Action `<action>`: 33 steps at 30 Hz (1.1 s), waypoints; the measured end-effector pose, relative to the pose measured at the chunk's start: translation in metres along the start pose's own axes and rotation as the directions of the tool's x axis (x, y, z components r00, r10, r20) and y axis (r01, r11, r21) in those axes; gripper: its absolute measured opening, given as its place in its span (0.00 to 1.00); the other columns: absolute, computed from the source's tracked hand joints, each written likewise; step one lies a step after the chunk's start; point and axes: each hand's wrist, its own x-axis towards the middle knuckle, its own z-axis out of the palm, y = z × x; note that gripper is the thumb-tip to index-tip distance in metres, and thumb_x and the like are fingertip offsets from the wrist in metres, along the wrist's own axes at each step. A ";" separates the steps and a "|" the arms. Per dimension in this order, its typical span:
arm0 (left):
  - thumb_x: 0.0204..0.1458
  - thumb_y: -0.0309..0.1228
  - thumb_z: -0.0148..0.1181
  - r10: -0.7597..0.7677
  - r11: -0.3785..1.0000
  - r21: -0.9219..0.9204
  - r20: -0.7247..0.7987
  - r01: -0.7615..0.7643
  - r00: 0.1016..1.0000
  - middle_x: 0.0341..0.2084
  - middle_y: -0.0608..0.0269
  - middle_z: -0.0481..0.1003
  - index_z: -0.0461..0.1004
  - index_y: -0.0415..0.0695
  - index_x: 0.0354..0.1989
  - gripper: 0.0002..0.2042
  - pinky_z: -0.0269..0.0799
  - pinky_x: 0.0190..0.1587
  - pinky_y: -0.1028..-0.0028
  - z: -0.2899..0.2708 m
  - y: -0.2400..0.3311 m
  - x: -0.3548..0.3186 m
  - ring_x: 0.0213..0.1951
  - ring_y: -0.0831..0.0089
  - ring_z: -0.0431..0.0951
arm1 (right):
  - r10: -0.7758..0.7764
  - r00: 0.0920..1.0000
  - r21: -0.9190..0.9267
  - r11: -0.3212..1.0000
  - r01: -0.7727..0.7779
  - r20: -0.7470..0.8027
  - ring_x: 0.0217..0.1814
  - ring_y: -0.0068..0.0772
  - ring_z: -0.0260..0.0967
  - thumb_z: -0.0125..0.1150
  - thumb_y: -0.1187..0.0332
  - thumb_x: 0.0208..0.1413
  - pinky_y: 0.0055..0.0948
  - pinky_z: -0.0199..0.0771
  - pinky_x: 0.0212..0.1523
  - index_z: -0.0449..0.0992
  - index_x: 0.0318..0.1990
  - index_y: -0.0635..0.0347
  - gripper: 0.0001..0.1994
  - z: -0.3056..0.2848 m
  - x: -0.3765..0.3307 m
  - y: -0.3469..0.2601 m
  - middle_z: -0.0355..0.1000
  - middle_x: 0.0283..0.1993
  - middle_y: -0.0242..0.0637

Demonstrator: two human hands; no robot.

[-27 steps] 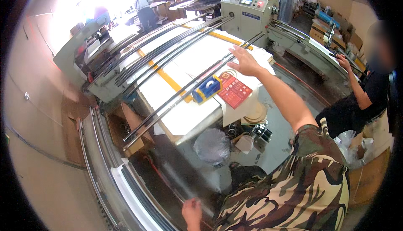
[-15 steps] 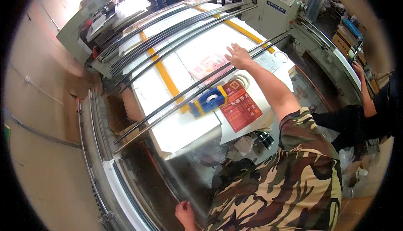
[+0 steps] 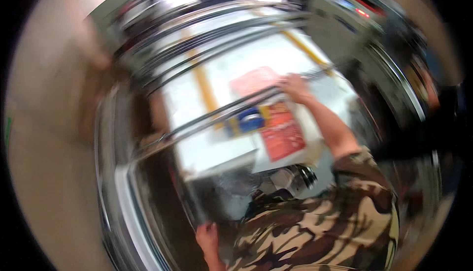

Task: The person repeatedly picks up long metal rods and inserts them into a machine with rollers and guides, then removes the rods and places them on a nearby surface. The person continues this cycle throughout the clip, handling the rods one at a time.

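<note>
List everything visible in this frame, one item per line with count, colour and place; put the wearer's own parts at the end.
White work surface: one, white, centre, under the rails.
Yellow stripes: two, yellow, running along the work surface.
Metal rails: several, grey, crossing the work surface diagonally.
Red printed sheet: one, red-orange, on the work surface below the right hand.
Pale red sheet: one, pinkish, left of the right hand; blurred.
Blue object: one, blue, left of the red printed sheet; kind unclear.
Machine frame: one, silvery, lower left.
Another person: one, dark clothing, right rim; blurred.
Camouflage sleeve: one, brown and tan, lower right.
Left hand: one, bottom centre, at the frame's edge.
Right hand: one, reaching out onto the rails.
</note>
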 end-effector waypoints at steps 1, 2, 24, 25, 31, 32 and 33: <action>0.52 0.33 0.66 0.006 0.998 -0.067 -0.043 -0.009 0.999 0.35 0.51 0.79 0.81 0.42 0.38 0.10 0.75 0.45 0.57 -0.001 0.005 0.000 0.41 0.50 0.79 | -0.199 0.974 -0.109 0.976 0.187 -0.109 0.53 0.50 0.70 0.59 0.58 0.57 0.49 0.67 0.54 0.81 0.52 0.49 0.17 0.049 0.011 0.054 0.78 0.47 0.37; 0.53 0.33 0.66 -0.082 0.995 -0.063 -0.066 0.078 0.994 0.35 0.53 0.79 0.80 0.42 0.37 0.09 0.76 0.46 0.58 -0.008 0.015 -0.009 0.42 0.50 0.79 | -0.485 0.832 -0.094 0.873 0.478 -0.269 0.51 0.50 0.72 0.63 0.64 0.55 0.48 0.68 0.53 0.80 0.51 0.53 0.16 0.056 0.012 0.063 0.78 0.48 0.38; 0.52 0.36 0.67 -0.509 0.636 -0.230 -0.843 0.737 0.176 0.50 0.52 0.77 0.79 0.41 0.44 0.15 0.66 0.59 0.52 -0.099 -0.294 -0.474 0.55 0.50 0.73 | -0.986 -0.167 0.642 -0.117 0.758 0.017 0.59 0.45 0.74 0.70 0.62 0.55 0.44 0.67 0.66 0.83 0.47 0.55 0.14 0.040 -0.440 -0.625 0.80 0.54 0.37; 0.52 0.37 0.67 -0.500 0.566 -0.172 -0.849 0.806 0.170 0.52 0.53 0.76 0.79 0.41 0.47 0.17 0.64 0.60 0.53 -0.118 -0.317 -0.493 0.56 0.51 0.72 | -0.968 -0.249 0.661 -0.197 0.724 -0.015 0.59 0.45 0.74 0.70 0.61 0.55 0.44 0.67 0.66 0.83 0.47 0.55 0.14 0.051 -0.474 -0.652 0.79 0.55 0.37; 0.53 0.58 0.63 -0.838 0.409 -0.131 -0.446 0.903 0.315 0.43 0.49 0.81 0.82 0.42 0.46 0.29 0.67 0.59 0.56 -0.196 -0.445 -0.536 0.51 0.52 0.77 | -0.929 -0.365 0.731 -0.288 0.619 -0.057 0.57 0.46 0.73 0.70 0.62 0.54 0.44 0.70 0.61 0.81 0.49 0.59 0.17 0.062 -0.579 -0.768 0.79 0.53 0.42; 0.52 0.61 0.62 -0.929 0.350 -0.225 -0.212 0.909 0.305 0.37 0.49 0.82 0.83 0.42 0.42 0.30 0.72 0.55 0.57 -0.203 -0.460 -0.537 0.45 0.52 0.81 | -0.928 -0.366 0.716 -0.300 0.630 -0.067 0.57 0.47 0.73 0.70 0.63 0.53 0.44 0.70 0.61 0.81 0.49 0.59 0.17 0.069 -0.585 -0.784 0.79 0.53 0.42; 0.51 0.65 0.59 -0.954 0.301 -0.397 -0.118 0.867 0.277 0.32 0.47 0.83 0.85 0.41 0.36 0.33 0.75 0.47 0.57 -0.200 -0.471 -0.539 0.38 0.51 0.83 | -0.931 -0.364 0.721 -0.270 0.639 -0.026 0.55 0.49 0.74 0.71 0.63 0.51 0.44 0.70 0.60 0.81 0.49 0.59 0.18 0.075 -0.590 -0.800 0.79 0.52 0.43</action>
